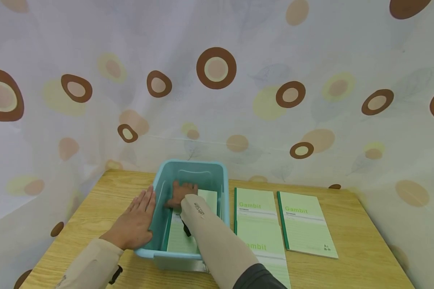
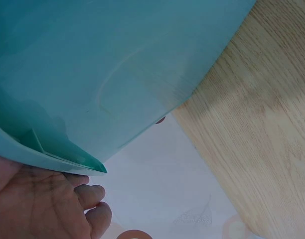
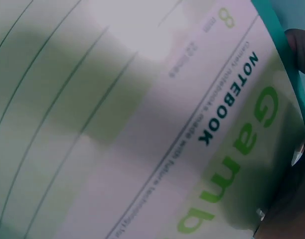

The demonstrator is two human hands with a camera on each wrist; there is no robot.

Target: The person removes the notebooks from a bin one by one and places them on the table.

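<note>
A blue-green plastic bin [image 1: 221, 176] stands on the table, with a pale green notebook [image 1: 182, 237] with a dark green spine lying inside it. My right hand [image 1: 182, 193] reaches into the bin and grips that notebook by its upper left corner. In the right wrist view, the thumb [image 3: 299, 50] is at the green spine and the other fingers curl at the top edge, in shadow. My left hand [image 1: 135, 220] rests against the bin's left rim with its fingers straight and together; in the left wrist view its fingertips [image 2: 95, 216] extend beyond the rim.
Right of the bin, two similar notebooks [image 1: 256, 206] lie overlapped one below the other. Another notebook [image 1: 309, 224] lies slightly turned farther right. The wooden table [image 1: 361, 249] ends at a patterned cloth backdrop [image 1: 217, 120]. My right forearm crosses the bin's front right rim.
</note>
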